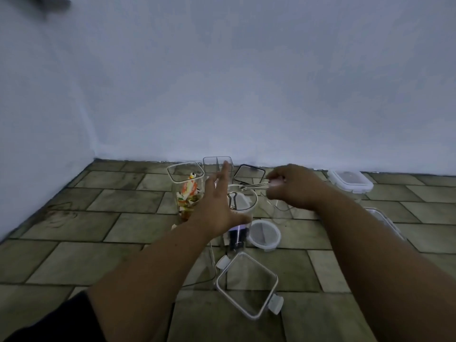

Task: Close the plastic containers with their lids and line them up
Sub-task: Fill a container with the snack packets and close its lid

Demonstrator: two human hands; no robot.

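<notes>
Several clear plastic containers stand on the tiled floor near the wall. A tall round container holds binder clips; my left hand is spread open against its left side. My right hand pinches a thin metal clip just above that container's rim. To the left stands a square container with colourful packets. Behind are an empty square container and a black-rimmed one. A round lid lies to the right of the round container. A square clear lid lies nearest me.
A closed white-lidded container sits at the back right. Another lidded container is partly hidden behind my right forearm. A low clear container stands under my right wrist. The white wall borders the floor behind and on the left.
</notes>
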